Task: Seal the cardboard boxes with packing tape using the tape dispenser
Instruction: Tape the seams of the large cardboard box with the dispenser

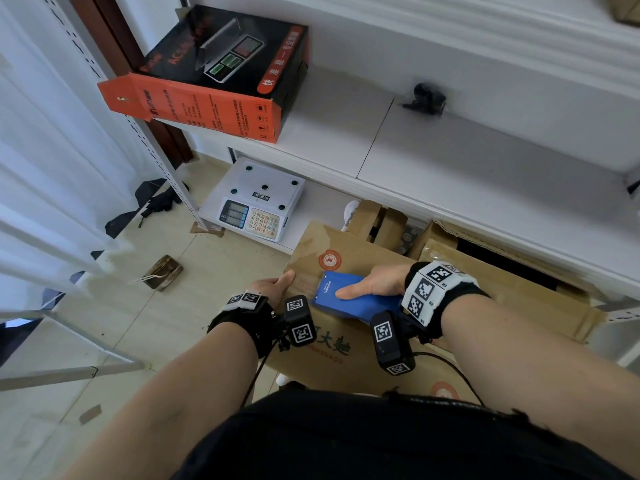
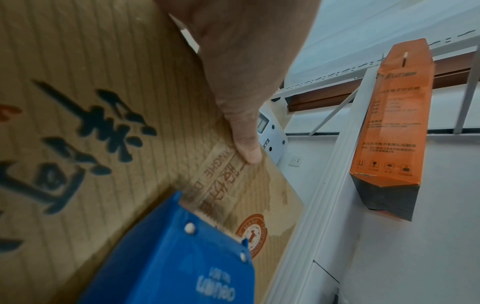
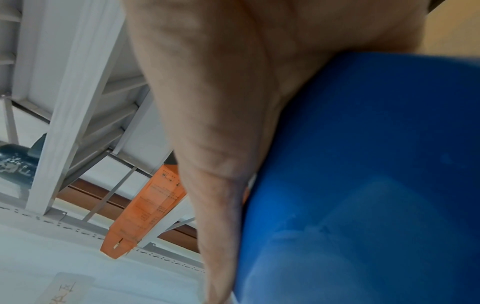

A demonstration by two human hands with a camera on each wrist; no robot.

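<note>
A brown cardboard box (image 1: 322, 247) with dark printed characters stands in front of me; its ribbed top (image 2: 91, 102) fills the left wrist view. My right hand (image 1: 372, 284) grips a blue tape dispenser (image 1: 341, 297) lying on the box top, thumb along its side. A strip of printed brown tape (image 2: 221, 181) runs from the dispenser's toothed blade (image 2: 207, 218) to the box's left edge. There my left hand (image 1: 275, 285) holds the edge, its thumb (image 2: 246, 144) pressing the tape end down; its fingers are hidden. In the right wrist view the hand (image 3: 221, 102) lies against the dispenser (image 3: 363, 185).
A white shelf (image 1: 450, 161) runs close above and behind the box, carrying an orange-and-black carton (image 1: 214, 77) and a small black object (image 1: 427, 98). A white electronic scale (image 1: 254, 200) sits lower left. More cardboard boxes (image 1: 502, 271) lie right. A white curtain (image 1: 52, 168) hangs left.
</note>
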